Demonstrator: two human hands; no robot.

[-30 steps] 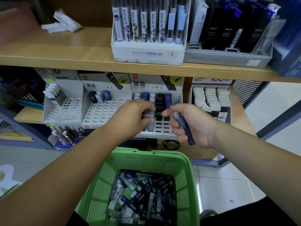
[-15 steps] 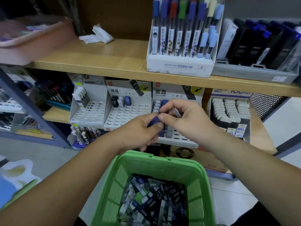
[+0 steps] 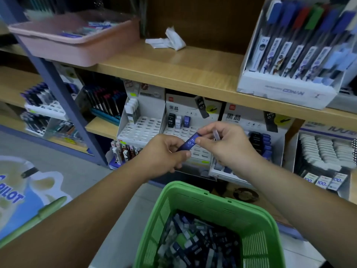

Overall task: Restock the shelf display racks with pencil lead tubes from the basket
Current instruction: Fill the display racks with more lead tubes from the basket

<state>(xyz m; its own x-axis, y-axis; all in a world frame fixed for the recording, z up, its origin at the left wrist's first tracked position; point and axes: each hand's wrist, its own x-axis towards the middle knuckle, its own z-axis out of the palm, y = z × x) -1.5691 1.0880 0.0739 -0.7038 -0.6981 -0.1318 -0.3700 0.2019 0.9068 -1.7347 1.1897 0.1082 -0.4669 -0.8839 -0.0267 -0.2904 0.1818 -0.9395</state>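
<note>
The left hand point(image 3: 166, 153) hides the lower end of the dark blue plastic lead tube point(image 3: 190, 143); the green slatted plastic basket point(image 3: 212, 192) is cut off below — the pink plastic tray point(image 3: 77, 43) is blurred.

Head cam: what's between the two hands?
In the head view a blue lead tube marked HB 0.7 spans the gap: the left hand grips its lower end, the right hand pinches its upper end.
</note>
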